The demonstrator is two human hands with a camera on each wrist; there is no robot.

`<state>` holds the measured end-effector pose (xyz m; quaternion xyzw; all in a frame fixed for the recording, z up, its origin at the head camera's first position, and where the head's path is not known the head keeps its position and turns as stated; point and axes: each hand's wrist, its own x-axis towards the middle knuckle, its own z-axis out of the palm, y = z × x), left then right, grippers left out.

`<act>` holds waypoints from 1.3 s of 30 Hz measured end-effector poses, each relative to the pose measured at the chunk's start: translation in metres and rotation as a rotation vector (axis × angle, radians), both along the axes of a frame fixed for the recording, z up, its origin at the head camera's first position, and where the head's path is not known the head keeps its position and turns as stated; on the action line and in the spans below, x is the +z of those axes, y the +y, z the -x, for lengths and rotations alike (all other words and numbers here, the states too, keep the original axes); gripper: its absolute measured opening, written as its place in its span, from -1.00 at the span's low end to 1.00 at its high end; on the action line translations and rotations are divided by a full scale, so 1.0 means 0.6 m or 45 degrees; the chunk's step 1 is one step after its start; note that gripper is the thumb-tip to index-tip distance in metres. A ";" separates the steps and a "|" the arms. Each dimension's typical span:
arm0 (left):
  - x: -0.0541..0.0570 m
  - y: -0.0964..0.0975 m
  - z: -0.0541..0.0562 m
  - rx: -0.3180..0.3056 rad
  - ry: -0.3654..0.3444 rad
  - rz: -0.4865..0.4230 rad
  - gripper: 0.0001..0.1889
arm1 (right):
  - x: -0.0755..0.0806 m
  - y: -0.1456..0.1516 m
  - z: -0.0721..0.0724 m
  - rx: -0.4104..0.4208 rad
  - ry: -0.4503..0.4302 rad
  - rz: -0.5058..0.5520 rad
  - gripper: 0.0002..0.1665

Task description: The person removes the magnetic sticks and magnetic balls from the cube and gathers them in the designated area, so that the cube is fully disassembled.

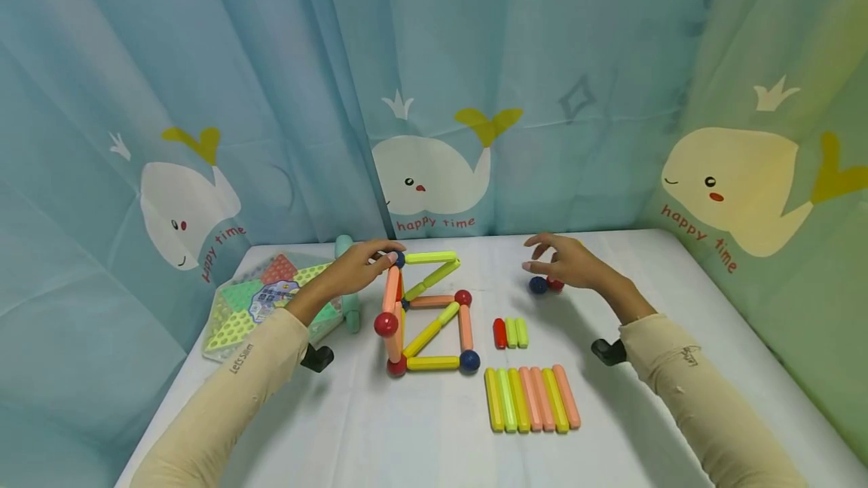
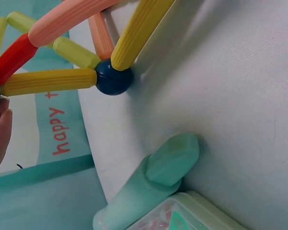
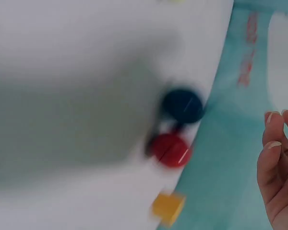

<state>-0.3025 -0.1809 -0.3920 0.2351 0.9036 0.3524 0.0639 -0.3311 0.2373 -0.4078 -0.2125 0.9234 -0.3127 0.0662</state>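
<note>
A frame of magnetic rods and balls stands on the table, with a yellow rod (image 1: pixel 434 362) along its near bottom edge and a red ball (image 1: pixel 386 324) at a near corner. My left hand (image 1: pixel 362 266) pinches the blue ball (image 1: pixel 398 259) at its far top corner; the left wrist view shows those fingertips (image 2: pixel 1 134) against that ball. A yellow-green rod (image 1: pixel 431 257) sticks out rightward from it. Over a loose blue ball (image 1: pixel 538 285) and a red ball (image 1: pixel 555 284) hovers my right hand (image 1: pixel 573 262), fingers loosely bent, holding nothing. These balls look blurred in the right wrist view.
Several long rods (image 1: pixel 535 399) lie in a row at the front. Behind them are a short red rod (image 1: pixel 499 333) and two short green ones (image 1: pixel 517 333). A clear box (image 1: pixel 224 322) with a teal handle (image 1: pixel 345 243) sits at left. A curtain (image 1: pixel 576 36) hangs behind the table.
</note>
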 end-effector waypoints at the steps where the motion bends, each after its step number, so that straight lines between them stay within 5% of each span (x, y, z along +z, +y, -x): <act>1: 0.000 0.000 0.000 0.004 0.004 0.001 -0.62 | 0.004 -0.019 -0.001 0.020 -0.001 0.009 -0.37; 9: 0.003 0.000 -0.002 -0.006 0.014 -0.014 -0.62 | 0.044 -0.157 0.000 0.229 0.067 0.130 -0.52; 16: 0.001 0.001 0.001 -0.004 0.004 -0.014 -0.60 | 0.054 -0.212 0.016 0.305 0.076 0.082 -0.45; 21: -0.002 -0.001 0.004 0.001 -0.001 -0.017 -0.59 | 0.031 -0.209 0.028 0.297 -0.105 0.088 -0.38; 29: -0.002 -0.003 0.002 -0.011 0.011 -0.022 -0.62 | -0.022 -0.212 0.033 0.297 -0.378 0.207 -0.67; 39: -0.003 -0.001 0.003 -0.013 0.006 -0.020 -0.62 | -0.060 -0.233 0.021 0.250 -0.548 0.401 -0.57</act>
